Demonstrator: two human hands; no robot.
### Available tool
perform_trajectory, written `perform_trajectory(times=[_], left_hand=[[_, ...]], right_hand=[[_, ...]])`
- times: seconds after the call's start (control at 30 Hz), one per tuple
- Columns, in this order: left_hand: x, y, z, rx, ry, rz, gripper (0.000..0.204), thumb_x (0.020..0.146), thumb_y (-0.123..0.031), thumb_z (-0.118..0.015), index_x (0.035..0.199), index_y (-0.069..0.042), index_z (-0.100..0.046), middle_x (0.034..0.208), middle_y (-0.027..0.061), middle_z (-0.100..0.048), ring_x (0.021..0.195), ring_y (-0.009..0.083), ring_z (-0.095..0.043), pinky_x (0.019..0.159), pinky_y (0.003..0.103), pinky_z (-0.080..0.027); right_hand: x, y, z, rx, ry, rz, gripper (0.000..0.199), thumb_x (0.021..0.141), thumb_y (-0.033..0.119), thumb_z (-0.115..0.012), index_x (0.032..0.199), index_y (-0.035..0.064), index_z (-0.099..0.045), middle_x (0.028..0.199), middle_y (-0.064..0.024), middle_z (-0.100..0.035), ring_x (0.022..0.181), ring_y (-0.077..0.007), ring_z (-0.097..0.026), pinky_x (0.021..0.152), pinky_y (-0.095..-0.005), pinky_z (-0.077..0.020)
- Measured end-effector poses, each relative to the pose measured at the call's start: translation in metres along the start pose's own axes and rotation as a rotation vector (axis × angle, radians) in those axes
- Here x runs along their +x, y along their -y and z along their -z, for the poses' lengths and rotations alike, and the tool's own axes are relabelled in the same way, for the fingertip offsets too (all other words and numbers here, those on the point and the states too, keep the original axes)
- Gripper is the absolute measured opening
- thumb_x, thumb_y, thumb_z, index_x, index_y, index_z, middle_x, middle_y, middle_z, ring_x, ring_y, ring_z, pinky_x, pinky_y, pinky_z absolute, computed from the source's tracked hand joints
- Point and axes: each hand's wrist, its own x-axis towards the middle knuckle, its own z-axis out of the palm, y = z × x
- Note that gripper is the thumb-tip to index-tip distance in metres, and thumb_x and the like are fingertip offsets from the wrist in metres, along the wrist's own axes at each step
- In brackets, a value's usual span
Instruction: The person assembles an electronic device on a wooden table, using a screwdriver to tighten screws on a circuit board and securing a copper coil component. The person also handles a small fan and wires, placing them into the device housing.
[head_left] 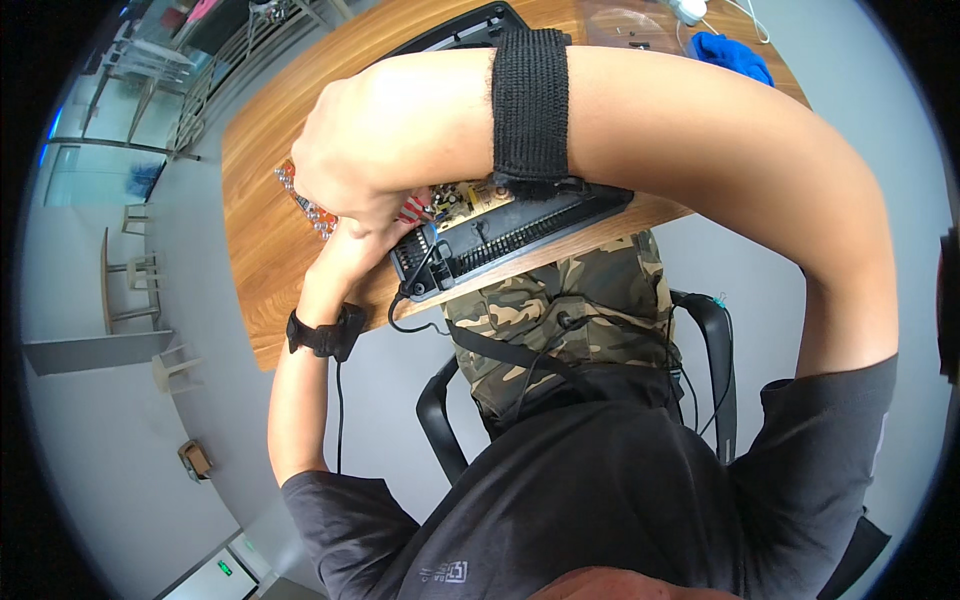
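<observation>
Dark shirt (590,470) bears pale print (446,573); whether hands (345,155) grip the black casing (490,248) is unclear.

right hand (345,150) — near orange circuit board (318,217)

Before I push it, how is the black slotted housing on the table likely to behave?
The black slotted housing is probably stiff, judging by its hard-looking, molded slots. It lies low and broad on the wooden table, so it would likely slide rather than roll. The black cable looping at its left end might drag or snag.
</observation>
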Motion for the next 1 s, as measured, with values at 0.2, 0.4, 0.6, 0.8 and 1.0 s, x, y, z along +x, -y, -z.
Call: perform_trajectory(times=[0.2,0.4,0.6,0.8,1.0], left_hand=[[0.007,0.026,-0.014,-0.109,-0.164,-0.196,0.023,0.098,-0.016,-0.071,0.117,-0.004,-0.067,0.113,0.0073,-0.071,0.11,0.0227,-0.066,0.094,0.034,-0.052],[-0.007,0.024,-0.009,0.311,-0.243,-0.321,0.025,0.098,-0.023,-0.073,0.119,-0.009,-0.07,0.101,0.0053,-0.07,0.093,0.0217,-0.068,0.079,0.035,-0.054],[-0.005,0.008,-0.001,0.092,-0.029,-0.098,0.036,0.096,-0.015,-0.072,0.13,-0.005,-0.066,0.127,0.0125,-0.07,0.119,0.0244,-0.066,0.102,0.038,-0.052],[-0.003,-0.016,-0.003,0.109,-0.13,-0.078,0.032,0.094,-0.015,-0.076,0.123,-0.005,-0.069,0.119,0.0129,-0.073,0.114,0.0254,-0.068,0.099,0.038,-0.052],[-0.001,0.005,-0.009,0.022,-0.139,-0.069,0.031,0.098,-0.021,-0.072,0.125,-0.005,-0.066,0.116,0.0089,-0.072,0.107,0.0224,-0.065,0.096,0.037,-0.05]], right_hand=[[0.001,0.0,0.017,-0.004,0.227,-0.001,0.04,0.082,0.03,-0.066,0.114,0.0107,-0.078,0.108,-0.0133,-0.077,0.095,-0.0317,-0.072,0.081,-0.0477,-0.0575],[-0.002,0.01,0.014,-0.034,0.099,0.065,0.047,0.094,0.046,-0.066,0.095,0.0005,-0.076,0.088,-0.0151,-0.076,0.082,-0.0316,-0.074,0.074,-0.0422,-0.0607],[0.0,0.006,0.001,-0.05,-0.099,0.206,0.024,0.09,0.023,-0.069,0.093,-0.0004,-0.075,0.086,-0.0159,-0.075,0.078,-0.0273,-0.073,0.073,-0.0391,-0.06],[0.008,-0.005,-0.016,-0.092,-0.101,0.13,0.027,0.087,0.025,-0.072,0.088,-0.0016,-0.078,0.086,-0.0157,-0.076,0.085,-0.0333,-0.075,0.072,-0.0454,-0.0598],[0.001,0.001,-0.028,-0.008,-0.286,0.066,0.025,0.078,0.022,-0.071,0.082,-0.0012,-0.077,0.078,-0.0174,-0.075,0.075,-0.0347,-0.074,0.067,-0.0436,-0.059]])
